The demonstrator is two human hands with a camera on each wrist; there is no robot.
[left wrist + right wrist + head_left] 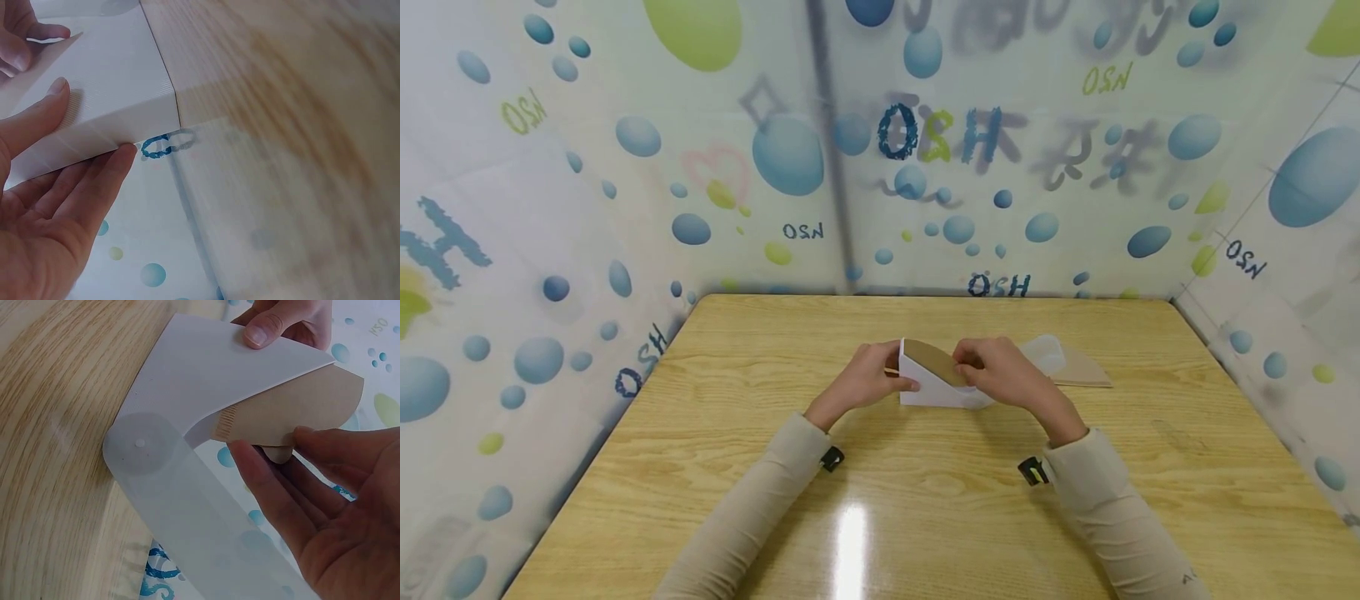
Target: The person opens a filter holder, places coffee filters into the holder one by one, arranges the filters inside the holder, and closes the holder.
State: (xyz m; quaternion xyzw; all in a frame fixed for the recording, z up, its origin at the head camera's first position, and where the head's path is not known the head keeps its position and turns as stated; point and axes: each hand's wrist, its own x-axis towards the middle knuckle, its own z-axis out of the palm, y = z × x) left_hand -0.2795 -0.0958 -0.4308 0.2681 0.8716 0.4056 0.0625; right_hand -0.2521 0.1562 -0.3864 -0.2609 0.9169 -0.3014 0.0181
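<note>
A white paper-filter case [925, 390] with a slanted opening stands on the table, its translucent lid [200, 512] swung out on a round pivot. Brown cone coffee filters [294, 406], with a crimped edge, show in the opening. My left hand [868, 375] grips the case at its left end, thumb on the near face and fingers around the far side. With thumb and fingers, my right hand [1002, 371] pinches the filters at their edge; a small rounded tab sticks out below them in the right wrist view.
On the wooden table [737, 483], a flat brown paper piece [1084, 371] lies just behind the right hand, partly overlapped by the lid. A patterned curtain wall [760, 250] stands along the table's far edge and both sides.
</note>
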